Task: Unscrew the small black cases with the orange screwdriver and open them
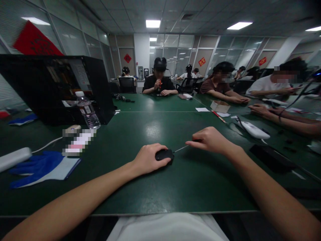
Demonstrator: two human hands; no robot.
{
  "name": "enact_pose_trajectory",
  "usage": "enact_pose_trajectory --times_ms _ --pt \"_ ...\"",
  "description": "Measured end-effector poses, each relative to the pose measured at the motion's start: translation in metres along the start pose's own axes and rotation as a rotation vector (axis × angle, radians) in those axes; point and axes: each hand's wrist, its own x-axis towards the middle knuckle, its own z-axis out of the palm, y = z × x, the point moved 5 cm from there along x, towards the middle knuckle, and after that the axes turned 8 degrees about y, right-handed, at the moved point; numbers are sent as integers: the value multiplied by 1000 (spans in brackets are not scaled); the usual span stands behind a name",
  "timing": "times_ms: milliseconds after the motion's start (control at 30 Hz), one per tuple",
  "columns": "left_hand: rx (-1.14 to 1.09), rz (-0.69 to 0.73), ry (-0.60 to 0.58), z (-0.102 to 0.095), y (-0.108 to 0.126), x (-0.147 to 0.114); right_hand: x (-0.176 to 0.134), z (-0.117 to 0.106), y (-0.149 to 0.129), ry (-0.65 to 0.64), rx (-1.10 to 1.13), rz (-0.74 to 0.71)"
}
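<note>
As two bare forearms reach over a green table (120,201), a camera on their owner's head looks forward and down. At half past eight lies a blue-and-white glove (45,169); near ten stands an open-sided black computer case (37,88), and at nine, in front of it, a clear plastic bottle (87,112). Just left of six o'clock, the left hand (149,157) is curled round a small black object (164,155), shaped like a mouse, thumb along its near edge and fingers over the far side. This object sits at six o'clock, apparently resting on the table. From its right end a thin pale strand (181,148), cord or rod, slants to the right hand (210,140), toward half past three, which pinches it between thumb and forefinger, other fingers folded in. To manage this well, the left palm should probably sit low and firm so the object cannot slide or twist, while the right keeps the strand in line with its outlet, with light, even tension; a sharp sideways tug could strain the joint. Farther right, a white device (254,130) lies at three, with a dark, flat box (272,158) at half past three.
</note>
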Motion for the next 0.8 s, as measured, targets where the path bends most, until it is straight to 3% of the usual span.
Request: enact_pose_trajectory --times_ms 800 --pt "3 32 5 2 -2 0 0 0 2 31 31 17"
